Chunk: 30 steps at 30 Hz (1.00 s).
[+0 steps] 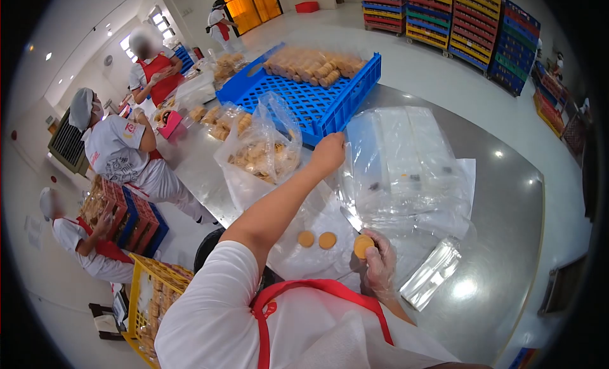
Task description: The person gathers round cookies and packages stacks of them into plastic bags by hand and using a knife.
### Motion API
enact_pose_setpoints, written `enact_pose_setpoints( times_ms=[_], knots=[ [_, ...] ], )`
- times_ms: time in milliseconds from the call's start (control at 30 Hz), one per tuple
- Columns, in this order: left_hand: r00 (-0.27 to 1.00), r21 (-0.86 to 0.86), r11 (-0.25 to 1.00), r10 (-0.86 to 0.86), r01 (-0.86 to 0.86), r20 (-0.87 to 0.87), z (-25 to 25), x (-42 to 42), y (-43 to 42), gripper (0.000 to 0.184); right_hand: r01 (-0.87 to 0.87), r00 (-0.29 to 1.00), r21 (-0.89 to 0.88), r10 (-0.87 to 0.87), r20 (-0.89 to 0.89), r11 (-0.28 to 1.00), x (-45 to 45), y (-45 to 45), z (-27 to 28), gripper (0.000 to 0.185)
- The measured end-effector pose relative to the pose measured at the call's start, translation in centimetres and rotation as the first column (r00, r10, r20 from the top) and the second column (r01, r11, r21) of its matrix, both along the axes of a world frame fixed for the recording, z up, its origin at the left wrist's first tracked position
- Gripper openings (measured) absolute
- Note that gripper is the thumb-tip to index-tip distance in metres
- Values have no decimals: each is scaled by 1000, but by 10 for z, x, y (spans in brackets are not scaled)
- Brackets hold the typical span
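My left hand [329, 151] reaches forward beside the blue crate, its fingers closed at the upper edge of a clear plastic bag [346, 188]. My right hand [380, 265], in a thin clear glove, is closed around a short stack of round golden biscuits [363, 246]. Two more flat round biscuits [316, 240] lie on plastic sheeting left of it. Just right of my left hand is a pile of clear plastic bags [406, 160]. A large clear bag of broken biscuits [263, 156] stands open left of my left forearm.
A blue crate [330, 125] holds rows of packed biscuits at its far end. Folded shiny wrappers [432, 272] lie on the steel table [501, 223]. Several co-workers in red aprons stand to the left. A yellow crate [136, 305] of packs is beside me; stacked crates [472, 20] line the back.
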<state>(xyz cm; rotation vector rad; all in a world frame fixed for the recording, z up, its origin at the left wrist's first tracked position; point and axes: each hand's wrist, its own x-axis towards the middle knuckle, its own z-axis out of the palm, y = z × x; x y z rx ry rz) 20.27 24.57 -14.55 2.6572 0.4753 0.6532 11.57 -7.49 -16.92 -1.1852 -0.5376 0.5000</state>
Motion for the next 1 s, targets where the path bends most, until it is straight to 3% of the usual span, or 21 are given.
enact_pose_setpoints(
  times_ms=[100, 200, 267, 333, 433, 467, 567, 700, 767, 833, 867, 933, 1000],
  knots=[
    [993, -102, 991, -76, 85, 89, 55, -30, -22, 5, -13, 998, 14, 14, -67, 1000, -3, 1, 7, 40],
    [879, 201, 975, -178, 96, 442, 93, -67, -33, 5, -18, 974, 56, 30, -222, 998, -8, 3, 14, 45],
    [843, 33, 997, -76, 69, 533, 120, -109, -46, 6, -12, 949, 133, 53, -310, 991, -10, 6, 11, 50],
    [725, -327, 917, 64, 229, 686, 121, -148, -42, 8, 12, 945, 153, 38, -325, 988, -13, 6, 12, 55],
    [621, -756, 484, 444, 440, 646, 129, -219, -36, 9, 79, 975, 131, -49, -216, 988, -17, 6, 15, 60],
    [556, -742, 392, 494, 543, 668, 126, -237, -34, 7, 102, 984, 145, -78, -161, 984, -17, 6, 13, 61],
    [613, -850, 253, 602, 461, 512, 104, -278, -23, 7, 123, 992, 226, -112, -58, 966, -28, 10, 19, 64],
    [709, -839, 246, 451, 485, 542, 99, -284, -47, 12, 45, 992, 268, -11, -127, 962, -46, 31, 57, 63],
    [744, -823, 78, 384, 563, 546, 104, -269, -75, 15, -61, 963, 224, 117, -243, 973, -46, 52, 83, 56],
    [805, -849, 48, 296, 525, 515, 99, -255, -100, 15, -186, 930, 181, 233, -285, 966, -50, 65, 116, 49],
    [816, -858, 182, 265, 480, 513, 93, -247, -111, 14, -260, 916, 158, 295, -271, 953, -55, 69, 136, 45],
    [842, -815, 444, 208, 373, 498, 75, -234, -127, 14, -275, 848, 196, 333, -411, 941, -59, 91, 141, 41],
    [834, -578, 785, 152, 223, 530, 64, -229, -132, 17, -140, 670, 291, 307, -676, 946, -50, 128, 104, 39]
  ],
)
